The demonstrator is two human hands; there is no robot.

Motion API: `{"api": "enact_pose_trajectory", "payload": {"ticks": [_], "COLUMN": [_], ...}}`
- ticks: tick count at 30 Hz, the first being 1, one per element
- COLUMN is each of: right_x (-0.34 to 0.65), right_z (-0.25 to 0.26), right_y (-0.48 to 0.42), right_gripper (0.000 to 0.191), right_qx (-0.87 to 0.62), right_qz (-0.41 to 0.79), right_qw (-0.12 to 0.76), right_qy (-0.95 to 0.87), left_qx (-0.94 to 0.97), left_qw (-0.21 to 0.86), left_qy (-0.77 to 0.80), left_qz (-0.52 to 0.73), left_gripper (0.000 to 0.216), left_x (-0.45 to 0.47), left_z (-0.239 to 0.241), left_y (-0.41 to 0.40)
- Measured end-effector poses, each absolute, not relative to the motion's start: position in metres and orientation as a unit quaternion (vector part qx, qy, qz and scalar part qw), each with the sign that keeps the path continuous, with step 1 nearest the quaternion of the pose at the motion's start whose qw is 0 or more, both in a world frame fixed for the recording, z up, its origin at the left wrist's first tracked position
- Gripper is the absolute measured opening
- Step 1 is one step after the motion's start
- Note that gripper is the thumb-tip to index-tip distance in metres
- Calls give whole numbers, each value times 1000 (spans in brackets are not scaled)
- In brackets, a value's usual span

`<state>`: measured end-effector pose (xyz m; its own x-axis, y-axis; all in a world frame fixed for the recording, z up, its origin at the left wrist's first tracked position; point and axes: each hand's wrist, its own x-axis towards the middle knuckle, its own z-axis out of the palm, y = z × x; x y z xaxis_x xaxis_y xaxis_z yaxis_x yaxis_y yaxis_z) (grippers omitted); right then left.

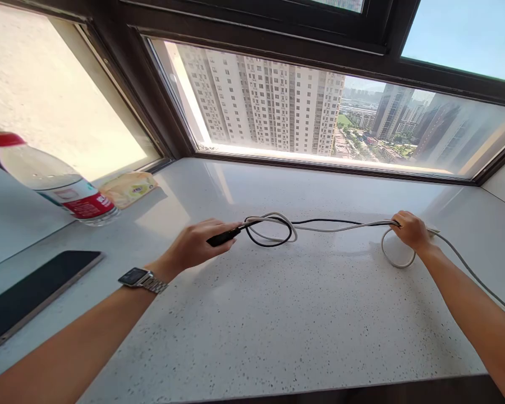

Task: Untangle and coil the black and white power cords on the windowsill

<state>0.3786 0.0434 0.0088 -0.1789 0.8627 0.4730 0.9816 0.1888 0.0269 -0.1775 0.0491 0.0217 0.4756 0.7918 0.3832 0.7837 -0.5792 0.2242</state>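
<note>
A black cable (340, 222) and a white cable (320, 229) lie side by side across a speckled white window ledge (278, 314), looped together near the middle. My left hand (193, 246), with a metal watch (141, 279) on its wrist, is closed on the black plug end (224, 237) of the cables. My right hand (410, 230) is closed on both cables at the right, where the white one curls into a small loop (398, 264) and trails off to the right.
A clear water bottle (54, 179) with a red cap and red label stands at the left, beside a yellow packet (130, 188). A dark phone (29, 294) lies flat at the near left. The window (320, 112) rises behind the ledge; the front edge is close.
</note>
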Motion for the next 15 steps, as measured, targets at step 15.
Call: {"api": "enact_pose_trajectory", "payload": {"ticks": [15], "right_x": [472], "right_z": [-20], "right_y": [-65], "right_gripper": [65], "right_qx": [-808], "right_qz": [-217], "right_qw": [213], "right_qy": [-505], "left_qx": [756], "left_qw": [167], "left_qy": [607], "left_qz": [180], "left_gripper": [72], "left_x": [-201], "left_z": [43], "left_y": [42]}}
